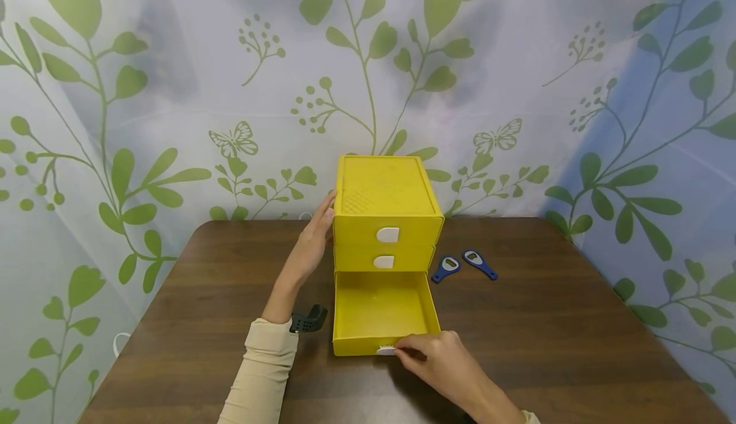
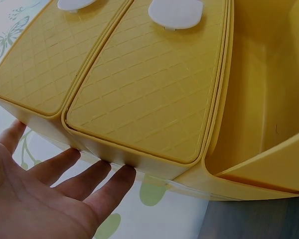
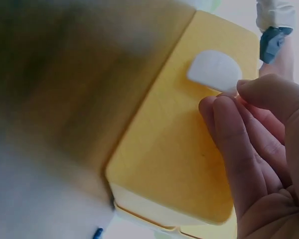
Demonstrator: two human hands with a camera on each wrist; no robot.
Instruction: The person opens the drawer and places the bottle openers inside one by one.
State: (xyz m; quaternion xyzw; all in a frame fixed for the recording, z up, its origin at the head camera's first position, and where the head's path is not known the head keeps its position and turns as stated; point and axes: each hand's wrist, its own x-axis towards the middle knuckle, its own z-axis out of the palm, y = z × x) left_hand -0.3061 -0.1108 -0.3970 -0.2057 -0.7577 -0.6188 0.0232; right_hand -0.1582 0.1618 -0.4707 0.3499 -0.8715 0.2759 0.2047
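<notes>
A yellow drawer unit (image 1: 388, 184) stands on the table, its upper two drawers closed and its bottom drawer (image 1: 382, 312) pulled out. Nothing lies in the visible part of that drawer. My right hand (image 1: 448, 366) pinches the white handle (image 3: 217, 69) of the bottom drawer between thumb and fingers at one end. Against the unit's left side, my left hand (image 1: 307, 251) rests with fingers extended. In the left wrist view its fingertips (image 2: 122, 174) touch the side wall by the upper drawers.
Two blue paddle-shaped devices with small displays, one nearer device (image 1: 446, 268) and one farther right device (image 1: 479, 264), lie right of the unit on the brown wooden table (image 1: 552, 322). Behind it hangs a leaf-patterned curtain (image 1: 190, 92).
</notes>
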